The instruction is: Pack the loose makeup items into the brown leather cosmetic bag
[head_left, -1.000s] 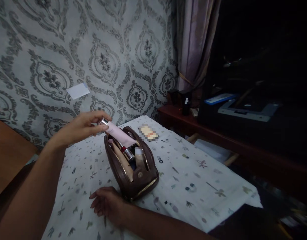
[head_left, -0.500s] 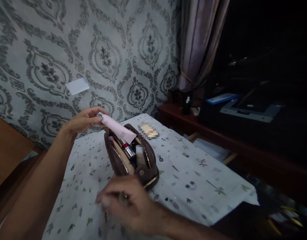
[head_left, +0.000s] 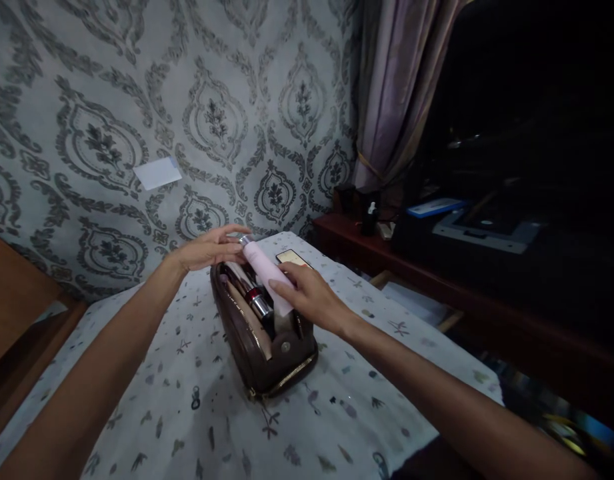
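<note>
A pale pink squeeze tube (head_left: 267,267) with a silver cap slants over an open brown zippered cosmetic bag (head_left: 279,367). At the cap end, my left hand (head_left: 211,248) has its fingers around the cap. My right hand (head_left: 311,293) grips the tube's lower, flat end between thumb and fingers. Inside the bag lie a tube with a red and silver band (head_left: 258,301), a beige item (head_left: 247,320) along the left side and other cosmetics, partly hidden by the pink tube and my right hand.
The bag rests on a table with a white patterned cloth (head_left: 187,400). A phone (head_left: 293,257) lies behind my right hand. To the right are a red-brown desk (head_left: 337,233), a dropper bottle (head_left: 371,217) and an open drawer (head_left: 411,303). Patterned wallpaper (head_left: 211,120) rises behind.
My right hand has moved up and forward from in front of the bag to the pink tube and taken hold of it. My left hand and the tube have shifted right.
</note>
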